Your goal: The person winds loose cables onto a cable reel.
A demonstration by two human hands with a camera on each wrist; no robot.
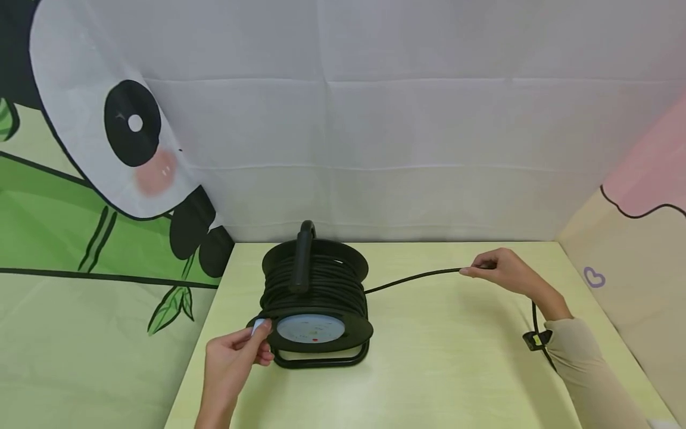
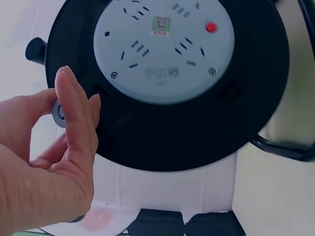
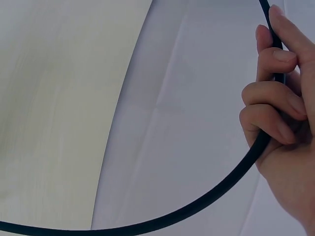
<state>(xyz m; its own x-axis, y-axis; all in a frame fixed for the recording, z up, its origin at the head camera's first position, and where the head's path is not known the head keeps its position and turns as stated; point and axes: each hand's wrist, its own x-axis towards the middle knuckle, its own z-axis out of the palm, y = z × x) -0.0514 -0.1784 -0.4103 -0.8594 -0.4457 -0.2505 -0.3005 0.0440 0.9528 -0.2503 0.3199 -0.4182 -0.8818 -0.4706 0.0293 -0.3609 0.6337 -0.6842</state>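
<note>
A black cable reel (image 1: 351, 326) stands on the table, wound with black cable, its pale round socket panel (image 2: 162, 54) facing front. At the reel's left edge, my left hand (image 1: 230, 360) pinches a small light-coloured knob (image 1: 258, 325) between thumb and fingers. In the left wrist view only the knob's round grey end shows past the fingers. One length of cable (image 1: 412, 277) runs from the reel out to the right. My right hand (image 1: 504, 271) holds that cable above the table, fingers curled round it, as the right wrist view shows.
The reel has a black carrying handle (image 1: 302, 262) above and a tubular foot (image 1: 321, 362) below. More cable (image 1: 535, 316) hangs beneath my right hand, beside the wrist camera (image 1: 536, 341). A printed cloth (image 1: 402, 149) hangs behind the pale table (image 1: 429, 369).
</note>
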